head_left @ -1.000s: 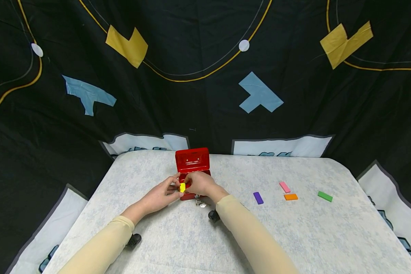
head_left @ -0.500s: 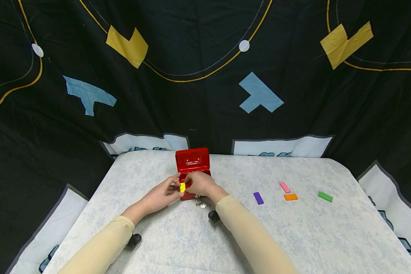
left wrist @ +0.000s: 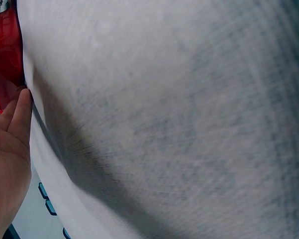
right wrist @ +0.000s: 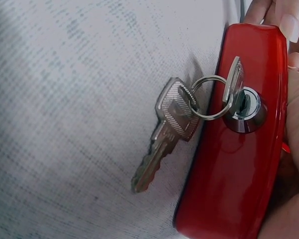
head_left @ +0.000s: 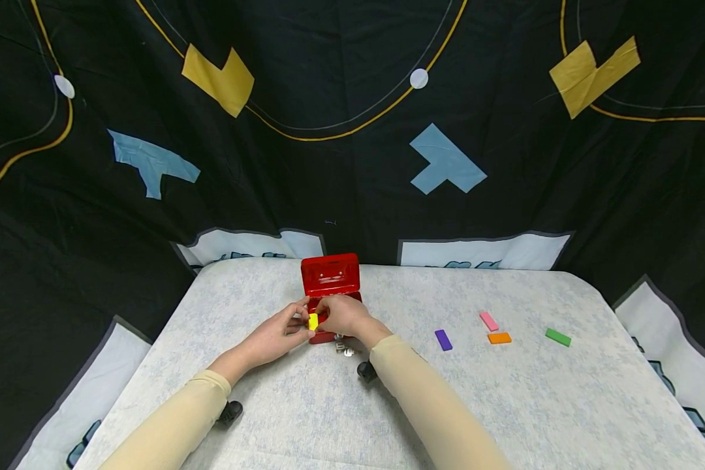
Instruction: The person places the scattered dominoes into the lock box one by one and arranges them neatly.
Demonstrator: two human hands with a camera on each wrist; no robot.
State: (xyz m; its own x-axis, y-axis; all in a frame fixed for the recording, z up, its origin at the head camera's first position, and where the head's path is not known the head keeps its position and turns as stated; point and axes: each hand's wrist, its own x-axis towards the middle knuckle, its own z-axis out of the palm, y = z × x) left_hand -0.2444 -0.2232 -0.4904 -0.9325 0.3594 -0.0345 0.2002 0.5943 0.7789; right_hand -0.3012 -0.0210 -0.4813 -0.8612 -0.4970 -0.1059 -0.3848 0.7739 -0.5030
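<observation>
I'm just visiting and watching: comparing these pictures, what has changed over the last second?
Nothing has visibly changed. The left hand is still at the left side of the open red box, the right hand over it, with the yellow piece between them. The purple, pink, orange and green pieces lie where they were.

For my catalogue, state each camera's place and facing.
Head: on the head, facing forward and down at the table and open red box; left hand, right hand and sleeves show.
Left wrist: on that wrist, facing mostly table, red box at top left; left hand partly shows.
Right wrist: on that wrist, facing lock and keys; right hand partly shows.
Shared: head and right wrist both show keys.
</observation>
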